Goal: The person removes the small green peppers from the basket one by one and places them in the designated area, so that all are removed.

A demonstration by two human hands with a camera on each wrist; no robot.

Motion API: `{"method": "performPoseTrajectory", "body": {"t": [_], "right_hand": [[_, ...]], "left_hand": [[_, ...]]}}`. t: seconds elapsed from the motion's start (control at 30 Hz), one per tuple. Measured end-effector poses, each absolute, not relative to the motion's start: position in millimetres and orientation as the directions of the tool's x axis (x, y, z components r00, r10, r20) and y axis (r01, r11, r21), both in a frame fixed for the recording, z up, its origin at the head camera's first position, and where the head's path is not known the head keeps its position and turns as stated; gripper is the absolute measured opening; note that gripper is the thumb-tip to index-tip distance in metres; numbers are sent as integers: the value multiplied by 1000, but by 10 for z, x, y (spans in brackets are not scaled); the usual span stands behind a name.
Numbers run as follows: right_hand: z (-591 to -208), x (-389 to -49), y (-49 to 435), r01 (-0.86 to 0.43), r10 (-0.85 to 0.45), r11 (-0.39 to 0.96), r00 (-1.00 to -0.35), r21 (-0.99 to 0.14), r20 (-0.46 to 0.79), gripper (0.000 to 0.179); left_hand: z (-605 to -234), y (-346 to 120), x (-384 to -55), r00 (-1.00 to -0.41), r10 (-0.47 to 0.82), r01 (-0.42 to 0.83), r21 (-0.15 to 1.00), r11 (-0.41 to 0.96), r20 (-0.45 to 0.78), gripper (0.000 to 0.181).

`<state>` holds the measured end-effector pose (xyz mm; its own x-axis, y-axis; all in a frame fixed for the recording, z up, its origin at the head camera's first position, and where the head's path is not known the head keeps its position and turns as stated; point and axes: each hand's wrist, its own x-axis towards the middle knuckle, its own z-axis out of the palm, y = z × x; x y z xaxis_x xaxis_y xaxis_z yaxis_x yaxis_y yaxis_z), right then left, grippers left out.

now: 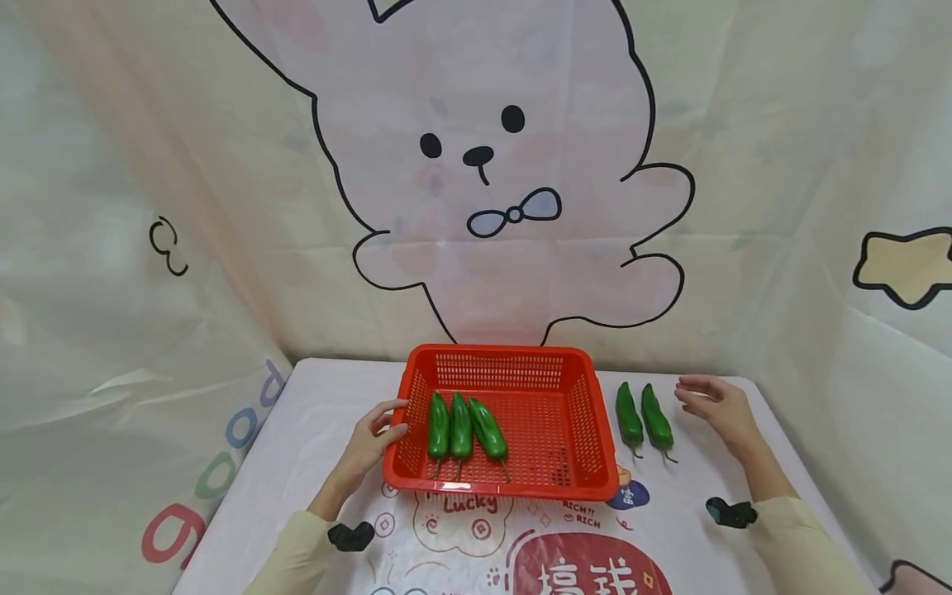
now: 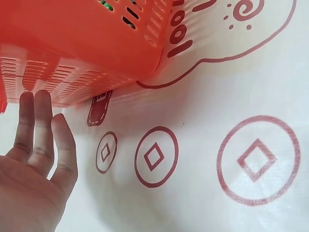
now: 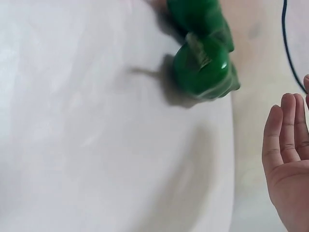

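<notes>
"What does the right wrist view lose?"
"Part of the right hand (image 3: pixel 292 179), past the right edge. The lower pepper (image 3: pixel 200 70) is blurred; the upper pepper (image 3: pixel 195 14) runs off the top."
"And the left wrist view?"
"It crops the left hand (image 2: pixel 36 179) and the basket (image 2: pixel 82 38); of the inner peppers (image 1: pixel 460 430), only green flecks show."

White printed tabletop (image 1: pixel 327 397): rectangular red perforated-plastic basket (image 1: pixel 535 430) toward back; two long green peppers (image 1: pixel 629 416) (image 1: pixel 656 417) side by side, just right of basket.
</notes>
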<state>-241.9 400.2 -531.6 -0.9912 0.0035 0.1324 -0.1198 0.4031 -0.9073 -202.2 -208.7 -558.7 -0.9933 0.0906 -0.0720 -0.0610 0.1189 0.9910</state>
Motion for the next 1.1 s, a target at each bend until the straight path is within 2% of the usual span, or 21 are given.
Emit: {"method": "performPoseTrajectory", "body": {"t": [0.4,0.87,1.1], "right_hand": [[-4975,-2275,3669,-220,-68,262,-975,-939,210,33],[-4750,-2176,3171,-242,-102,329,-970,-913,221,34],[-4634,-2201,2878,-272,-177,377,-959,-885,220,32]], "left_hand": [[-5587,-2049,-2012,-996,71,-50,991,126,-59,44],[-5581,-2057,-2016,-996,69,-52,990,129,-62,44],[-5588,-2070,-2020,-996,69,-42,992,121,-51,42]]}}
